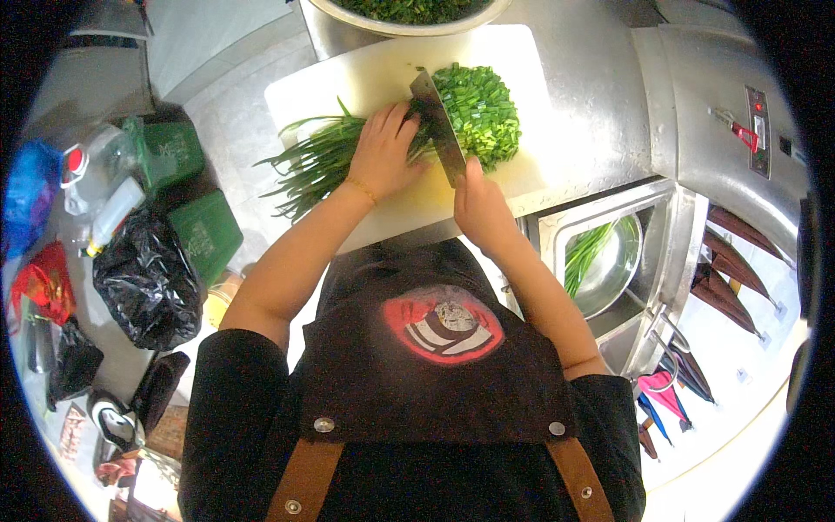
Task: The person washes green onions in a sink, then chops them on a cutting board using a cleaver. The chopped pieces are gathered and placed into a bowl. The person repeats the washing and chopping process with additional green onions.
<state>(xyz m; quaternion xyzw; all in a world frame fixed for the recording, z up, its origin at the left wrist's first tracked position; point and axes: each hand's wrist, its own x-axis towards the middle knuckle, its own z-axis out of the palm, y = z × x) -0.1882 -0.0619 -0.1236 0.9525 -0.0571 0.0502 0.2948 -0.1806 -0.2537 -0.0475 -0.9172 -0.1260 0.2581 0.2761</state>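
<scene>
My right hand [481, 207] grips the handle of a cleaver [441, 134], whose broad steel blade stands on edge across a bundle of green chives [319, 153]. Pressed over the bundle just left of the blade is my left hand [388, 150], its fingers bent and holding the stalks. The long leaf ends fan out to the left, past the edge of a white cutting board [385, 218]. Right of the blade lies a heap of short-cut chives [486, 111]. The cut ends beneath my left fingers are partly hidden.
A metal bowl [417, 29] of chopped greens stands beyond the board. To the right, a sink [659, 254] holds a metal basin [607, 287] with more long green stalks [590, 251]. Green bins [205, 235] and a black plastic bag [150, 280] stand at lower left.
</scene>
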